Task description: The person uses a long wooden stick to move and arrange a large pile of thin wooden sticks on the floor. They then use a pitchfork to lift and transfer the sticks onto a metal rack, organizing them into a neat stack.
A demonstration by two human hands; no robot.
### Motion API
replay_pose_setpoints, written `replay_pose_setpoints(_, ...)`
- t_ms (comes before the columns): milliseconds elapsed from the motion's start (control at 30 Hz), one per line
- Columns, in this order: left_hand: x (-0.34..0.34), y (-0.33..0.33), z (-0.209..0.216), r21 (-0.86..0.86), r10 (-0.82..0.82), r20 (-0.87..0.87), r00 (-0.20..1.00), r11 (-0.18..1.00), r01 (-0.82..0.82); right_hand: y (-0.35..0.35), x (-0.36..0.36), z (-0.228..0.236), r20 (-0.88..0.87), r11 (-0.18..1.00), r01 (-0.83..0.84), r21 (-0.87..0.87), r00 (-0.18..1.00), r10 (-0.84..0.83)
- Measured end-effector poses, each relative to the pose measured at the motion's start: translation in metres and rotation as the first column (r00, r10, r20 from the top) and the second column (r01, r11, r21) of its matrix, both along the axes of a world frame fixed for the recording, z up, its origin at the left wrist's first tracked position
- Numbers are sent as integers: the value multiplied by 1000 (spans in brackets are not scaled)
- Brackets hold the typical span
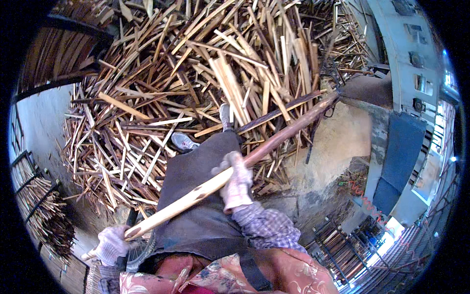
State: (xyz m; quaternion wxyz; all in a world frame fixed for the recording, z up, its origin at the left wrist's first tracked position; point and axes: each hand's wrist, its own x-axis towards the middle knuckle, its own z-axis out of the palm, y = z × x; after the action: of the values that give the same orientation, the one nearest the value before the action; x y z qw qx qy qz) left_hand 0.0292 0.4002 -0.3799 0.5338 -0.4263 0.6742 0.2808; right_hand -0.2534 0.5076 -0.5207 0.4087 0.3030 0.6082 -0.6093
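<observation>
A long wooden pole (183, 200) lies slantwise across my front, from the lower left up to the right. Its near stretch is pale with dark patches; beyond my right hand it is reddish brown and narrows at the far end. My left hand (111, 244), in a light knit glove, is closed round the pole close to its near end. My right hand (237, 182), gloved too and under a checked sleeve, grips the pole around its middle. Dark cloth (198, 171) over my legs lies beneath the pole.
Loose wood strips (161, 73) are heaped ahead and around my shoes (183, 141). A blue-grey machine (409, 142) stands to the right beside a bare patch of floor (342, 132). Racked wood (49, 220) stands at the left. Part of a wheel (142, 255) shows near my left hand.
</observation>
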Motion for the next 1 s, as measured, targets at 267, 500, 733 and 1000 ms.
replay_pose_setpoints(267, -59, 24, -99, 214, 252, -200, 947, 954, -209, 23, -93, -96, -30, 995, -36, 92, 999, 39)
replay_pose_setpoints(500, -125, 58, -80, 162, 80, 96, 992, 982, -95, 56, -158, -116, 158, 977, 156, -143, 978, -132)
replay_pose_setpoints(733, 26, 91, -49, -135, 193, 346, 918, 979, -155, 80, -200, -159, 162, 973, 193, -128, 972, -171)
replay_pose_setpoints(1000, -4, 80, -52, -196, 178, 475, 862, 976, -93, 47, -195, -86, 167, 992, 114, 56, 978, -122)
